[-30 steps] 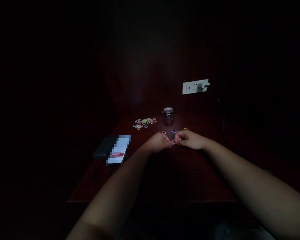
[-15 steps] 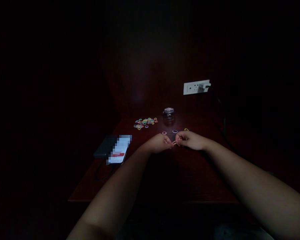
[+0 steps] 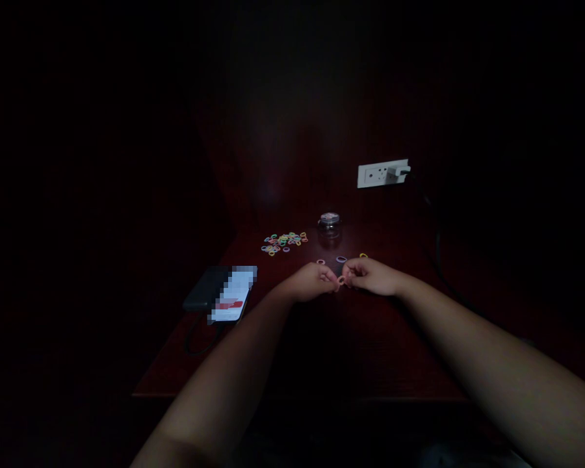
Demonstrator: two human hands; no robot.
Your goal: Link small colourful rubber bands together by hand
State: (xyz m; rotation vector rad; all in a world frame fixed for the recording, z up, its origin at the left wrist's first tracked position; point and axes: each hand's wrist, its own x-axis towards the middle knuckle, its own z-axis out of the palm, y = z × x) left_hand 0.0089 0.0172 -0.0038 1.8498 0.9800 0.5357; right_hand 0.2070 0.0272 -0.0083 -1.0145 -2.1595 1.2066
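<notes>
Between my fingertips is a small peach-orange hair tie (image 3: pixel 341 281), a ring with a visible hole. My left hand (image 3: pixel 314 282) pinches its left side, and my right hand (image 3: pixel 370 275) pinches its right side. Just beyond the hands lie a pink hair tie (image 3: pixel 320 262), a purple hair tie (image 3: pixel 341 259) and a yellow hair tie (image 3: pixel 363 255), the yellow one partly hidden behind my right hand. Farther back to the left, a loose pile of several coloured hair ties (image 3: pixel 283 241) is spread on the dark red table (image 3: pixel 351 351).
A clear round jar with a lid (image 3: pixel 329 224) stands at the back. To the left a lit phone (image 3: pixel 234 296) lies beside a dark flat box (image 3: pixel 205 288), with a cable near them. On the back wall is a socket plate (image 3: pixel 373 175) holding a plugged-in charger (image 3: pixel 398 171).
The hair tie between my fingers looked stretched and narrow before; now it is rounder, with its hole showing. Both hands stay in nearly the same place. The view has tipped slightly.
</notes>
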